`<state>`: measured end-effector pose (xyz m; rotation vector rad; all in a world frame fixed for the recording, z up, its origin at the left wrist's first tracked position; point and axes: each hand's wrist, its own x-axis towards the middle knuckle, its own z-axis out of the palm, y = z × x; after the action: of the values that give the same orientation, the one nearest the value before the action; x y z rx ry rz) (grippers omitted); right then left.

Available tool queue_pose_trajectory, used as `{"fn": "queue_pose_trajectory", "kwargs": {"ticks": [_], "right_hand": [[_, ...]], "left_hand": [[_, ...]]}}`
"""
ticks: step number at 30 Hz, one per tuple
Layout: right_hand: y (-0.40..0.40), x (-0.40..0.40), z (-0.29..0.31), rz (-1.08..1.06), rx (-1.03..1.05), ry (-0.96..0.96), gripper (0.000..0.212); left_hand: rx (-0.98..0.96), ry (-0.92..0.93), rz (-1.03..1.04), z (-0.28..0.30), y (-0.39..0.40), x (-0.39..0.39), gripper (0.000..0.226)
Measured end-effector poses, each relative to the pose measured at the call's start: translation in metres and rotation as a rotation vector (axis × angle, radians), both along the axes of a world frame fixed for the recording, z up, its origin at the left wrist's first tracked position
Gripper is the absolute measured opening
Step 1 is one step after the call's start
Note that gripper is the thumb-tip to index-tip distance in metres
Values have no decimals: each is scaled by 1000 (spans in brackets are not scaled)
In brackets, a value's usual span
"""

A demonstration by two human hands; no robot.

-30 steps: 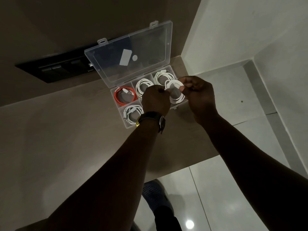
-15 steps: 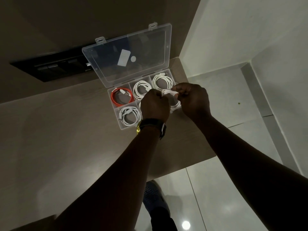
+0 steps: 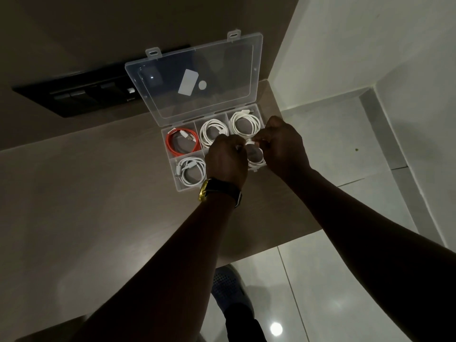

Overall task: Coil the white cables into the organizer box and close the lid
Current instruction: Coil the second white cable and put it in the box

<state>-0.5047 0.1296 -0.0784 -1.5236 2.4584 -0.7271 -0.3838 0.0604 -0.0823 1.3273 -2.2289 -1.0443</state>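
Lowered into the organizer box, both hands' fingers pinch the white coil.

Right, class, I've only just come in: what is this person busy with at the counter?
A person is packing cables into a clear organizer box on a counter. Both hands, the left hand and the right hand, hold a coiled white cable over the box's front right part. Other compartments already hold coils: an orange cable at back left and three white ones. The lid stands open, so closing it is not yet done.
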Motion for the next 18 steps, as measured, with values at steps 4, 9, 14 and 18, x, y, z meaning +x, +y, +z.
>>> {"fn": "queue_pose_trajectory", "kwargs": {"ticks": [4,9,14,18], "right_hand": [[2,6,-4,-126,-17,-102,7],[4,6,-10,-276,40,-227,30],[9,3,-8,-296,73,-241,31],[0,0,11,-320,-21,-311,28]], "left_hand": [[-37,-31,20,2,1,-5,6],[13,-44,81,9,5,-9,14],[-9,27,6,8,1,2,11],[212,233,156,16,-10,21,11]]}}
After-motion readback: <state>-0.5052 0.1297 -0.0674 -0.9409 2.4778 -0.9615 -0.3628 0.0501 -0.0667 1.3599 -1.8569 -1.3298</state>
